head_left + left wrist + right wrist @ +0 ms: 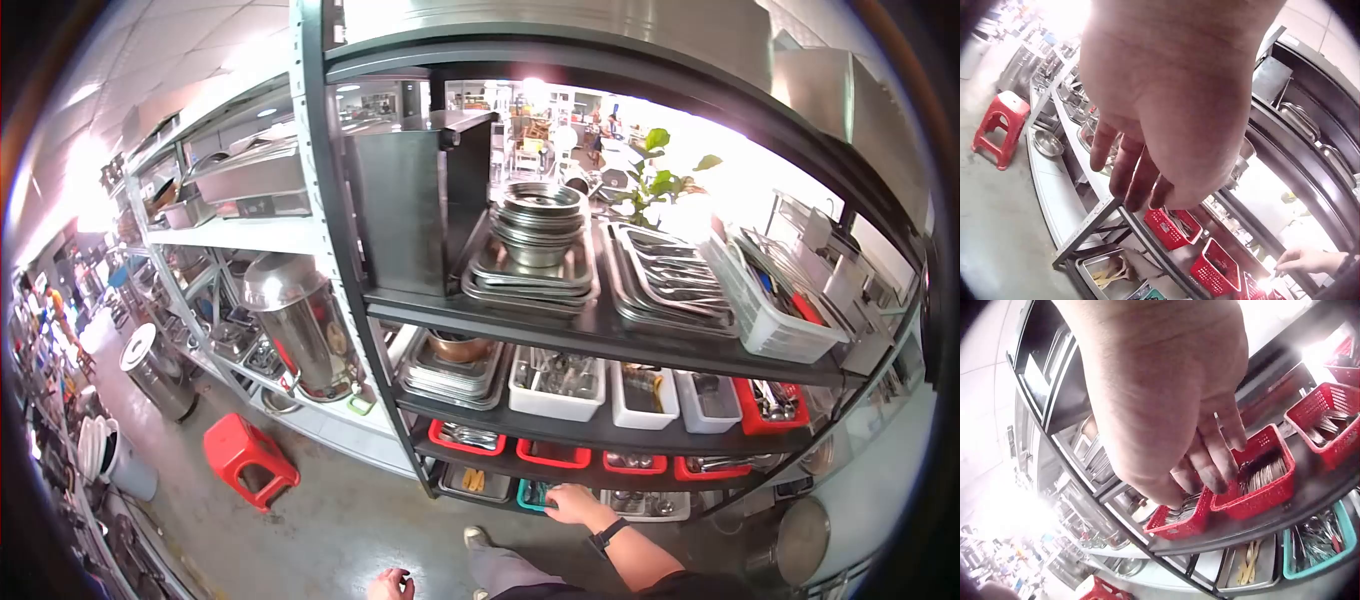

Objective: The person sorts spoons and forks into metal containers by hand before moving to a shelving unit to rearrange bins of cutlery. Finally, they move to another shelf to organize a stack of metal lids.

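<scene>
My right hand is held out in front of the lower shelves, wrist bent over. In the right wrist view its fingers hang down, nothing between them. Behind them stand a red basket of flatware and a smaller red basket of metal cutlery; the fingers overlap both in this view. A teal basket of utensils sits on the shelf beneath. Low in the head view is my left hand, fingers loosely bent. The left wrist view shows that hand hanging with nothing in it.
A black shelf rack carries stacked metal trays, white bins and a clear bin. A red stool stands on the floor to the left. Beside the rack, a steel urn sits on another shelf.
</scene>
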`<state>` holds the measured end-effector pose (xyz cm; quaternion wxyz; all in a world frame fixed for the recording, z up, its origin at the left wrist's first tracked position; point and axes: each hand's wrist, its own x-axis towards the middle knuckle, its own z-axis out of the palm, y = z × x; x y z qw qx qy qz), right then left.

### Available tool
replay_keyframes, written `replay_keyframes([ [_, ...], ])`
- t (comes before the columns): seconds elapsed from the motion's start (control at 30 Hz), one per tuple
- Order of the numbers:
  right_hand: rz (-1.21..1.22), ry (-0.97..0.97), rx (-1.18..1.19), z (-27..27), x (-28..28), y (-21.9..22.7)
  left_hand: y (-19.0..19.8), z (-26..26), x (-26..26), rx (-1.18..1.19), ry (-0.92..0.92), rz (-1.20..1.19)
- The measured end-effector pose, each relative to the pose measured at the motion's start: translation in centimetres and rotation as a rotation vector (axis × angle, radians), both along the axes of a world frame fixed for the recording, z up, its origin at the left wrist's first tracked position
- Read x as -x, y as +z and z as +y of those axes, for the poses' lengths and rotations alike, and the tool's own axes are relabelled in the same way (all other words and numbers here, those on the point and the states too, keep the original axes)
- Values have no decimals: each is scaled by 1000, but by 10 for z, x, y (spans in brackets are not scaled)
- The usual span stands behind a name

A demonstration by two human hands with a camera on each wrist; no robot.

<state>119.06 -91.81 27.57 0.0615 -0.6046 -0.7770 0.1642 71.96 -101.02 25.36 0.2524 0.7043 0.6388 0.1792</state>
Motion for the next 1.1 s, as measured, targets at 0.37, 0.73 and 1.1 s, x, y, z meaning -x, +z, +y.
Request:
replay_keyframes([
  [0.37, 62, 284, -5, 164, 167, -1, 17, 61, 118, -107, 213, 92],
  [0.73, 134, 697, -82, 313, 360, 5, 73, 147, 210, -189, 421, 177],
  [1.1, 191, 647, -81, 380, 473, 5, 40, 199, 342, 12, 433, 112],
])
